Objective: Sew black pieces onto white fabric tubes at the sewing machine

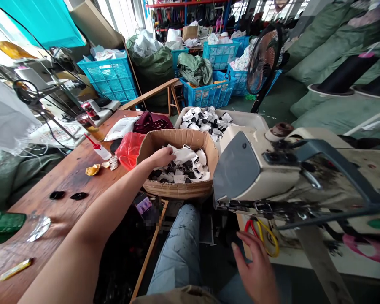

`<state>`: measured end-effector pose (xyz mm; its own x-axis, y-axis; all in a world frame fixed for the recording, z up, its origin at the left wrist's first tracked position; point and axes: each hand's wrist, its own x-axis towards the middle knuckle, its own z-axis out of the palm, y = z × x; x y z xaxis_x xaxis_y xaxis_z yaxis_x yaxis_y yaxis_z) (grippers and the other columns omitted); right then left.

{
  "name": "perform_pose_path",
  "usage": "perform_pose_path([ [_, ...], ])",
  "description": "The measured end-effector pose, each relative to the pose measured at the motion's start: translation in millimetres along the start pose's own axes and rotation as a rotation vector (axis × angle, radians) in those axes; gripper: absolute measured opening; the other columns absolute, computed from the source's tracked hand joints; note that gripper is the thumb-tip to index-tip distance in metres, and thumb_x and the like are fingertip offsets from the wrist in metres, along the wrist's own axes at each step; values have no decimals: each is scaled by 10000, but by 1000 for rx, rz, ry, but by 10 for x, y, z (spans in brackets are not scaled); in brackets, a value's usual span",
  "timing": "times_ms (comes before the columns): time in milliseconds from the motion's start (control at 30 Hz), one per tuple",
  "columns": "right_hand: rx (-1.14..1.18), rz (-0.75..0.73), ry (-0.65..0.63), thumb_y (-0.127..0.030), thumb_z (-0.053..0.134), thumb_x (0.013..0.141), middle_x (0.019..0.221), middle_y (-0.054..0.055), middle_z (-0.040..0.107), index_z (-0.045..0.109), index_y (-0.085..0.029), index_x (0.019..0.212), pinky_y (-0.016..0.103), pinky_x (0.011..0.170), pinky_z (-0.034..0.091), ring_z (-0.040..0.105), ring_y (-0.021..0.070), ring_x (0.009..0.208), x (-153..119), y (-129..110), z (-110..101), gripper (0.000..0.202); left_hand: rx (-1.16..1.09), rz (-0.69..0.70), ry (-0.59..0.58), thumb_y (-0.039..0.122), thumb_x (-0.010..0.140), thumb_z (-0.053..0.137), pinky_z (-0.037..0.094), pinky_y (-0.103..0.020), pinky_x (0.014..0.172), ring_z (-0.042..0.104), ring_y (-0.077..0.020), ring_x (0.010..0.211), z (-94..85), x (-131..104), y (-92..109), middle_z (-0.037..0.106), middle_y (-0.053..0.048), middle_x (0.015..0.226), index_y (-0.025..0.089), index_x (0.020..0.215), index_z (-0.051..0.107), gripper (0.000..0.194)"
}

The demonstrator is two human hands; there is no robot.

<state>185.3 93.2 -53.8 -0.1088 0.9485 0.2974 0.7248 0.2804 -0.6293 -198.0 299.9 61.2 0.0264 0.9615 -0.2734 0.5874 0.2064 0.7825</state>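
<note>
My left hand [165, 157] reaches over the left rim of a cardboard box [177, 191], its fingers closed on a white fabric piece [181, 157]. More white and black pieces [192, 169] lie heaped in the box below it. At the lower right, my right hand [254, 264] hangs in the air with its fingers apart and holds nothing. It is below the sewing machine [256, 169], close to scissors with red and yellow handles [265, 238].
The wooden table [66, 181] at the left holds a red bag [129, 148], a white squeeze bottle [99, 148] and a green container [6, 227]. Behind the box stands a pale tub [253, 120] of similar pieces. A fan [264, 61] and blue crates [208, 93] are farther back.
</note>
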Motion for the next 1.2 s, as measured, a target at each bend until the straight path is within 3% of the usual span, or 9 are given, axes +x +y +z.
perform_pose_path([
  [100, 259, -75, -65, -353, 561, 996, 1189, 105, 626, 554, -242, 1309, 399, 853, 604, 674, 235, 1010, 111, -493, 56, 333, -333, 71, 53, 441, 829, 765, 479, -258, 646, 571, -156, 730, 57, -848, -103, 613, -12, 778, 136, 909, 641, 339],
  [267, 432, -245, -82, -244, 574, 993, 1256, 91, 587, 521, -278, 1408, 360, 935, 572, 646, 208, 1082, 342, -1013, -18, 419, -813, -61, -125, 493, 808, 789, 491, -237, 654, 620, -146, 782, 1016, -2027, -424, 686, -60, 960, 133, 1090, 669, 473],
  [400, 446, -282, -227, -230, 606, 976, 1119, 52, 638, 663, -271, 1177, 310, 910, 561, 652, 189, 1035, 291, -1001, -124, 213, -1201, -341, -262, 436, 787, 806, 552, -302, 556, 672, -186, 633, 1725, -2444, -628, 692, -61, 811, 134, 1062, 633, 443],
  [567, 530, 54, -621, -343, 667, 927, 1005, 31, 618, 662, -215, 929, 253, 698, 544, 633, 144, 795, 151, -809, -245, 128, -1283, -454, -270, 416, 770, 819, 568, -344, 586, 691, -221, 682, 2152, -2668, -787, 695, -69, 839, 155, 1067, 621, 443],
  [667, 486, 116, -801, -346, 685, 904, 898, 8, 582, 639, -202, 780, 244, 640, 464, 568, 129, 730, 111, -773, -268, 195, -991, -309, -202, 523, 814, 768, 561, -398, 806, 678, -256, 920, 2179, -2777, -795, 692, -108, 1014, 157, 1140, 655, 503],
  [767, 486, 107, -912, -311, 710, 872, 859, -5, 559, 619, -196, 729, 245, 646, 421, 538, 123, 722, 79, -821, -225, 206, -541, 77, -30, 530, 914, 654, 415, -462, 1099, 513, -308, 1295, 2012, -2816, -653, 568, -149, 1381, 199, 1307, 614, 515],
  [867, 525, 81, -986, -316, 729, 854, 876, -1, 560, 642, -197, 739, 247, 660, 415, 540, 128, 743, 74, -895, -151, 187, -318, 371, -97, 485, 927, 651, 463, -419, 1046, 585, -263, 1178, 1798, -2760, -479, 617, -150, 1292, 180, 1151, 673, 379],
  [1000, 509, 60, -963, -346, 705, 879, 888, 11, 554, 656, -200, 747, 254, 671, 425, 553, 141, 768, 73, -930, -64, 203, -268, 416, -159, 482, 911, 666, 540, -294, 796, 628, -195, 920, 1720, -2668, -471, 675, -112, 1023, 162, 954, 667, 323],
  [1200, 416, -24, -833, -347, 655, 923, 902, 20, 562, 667, -210, 767, 255, 670, 448, 572, 144, 767, -50, -870, 25, 208, -159, 337, -93, 439, 819, 786, 511, -330, 900, 616, -215, 972, 1856, -2683, -645, 658, -81, 1033, 193, 1014, 662, 339],
])
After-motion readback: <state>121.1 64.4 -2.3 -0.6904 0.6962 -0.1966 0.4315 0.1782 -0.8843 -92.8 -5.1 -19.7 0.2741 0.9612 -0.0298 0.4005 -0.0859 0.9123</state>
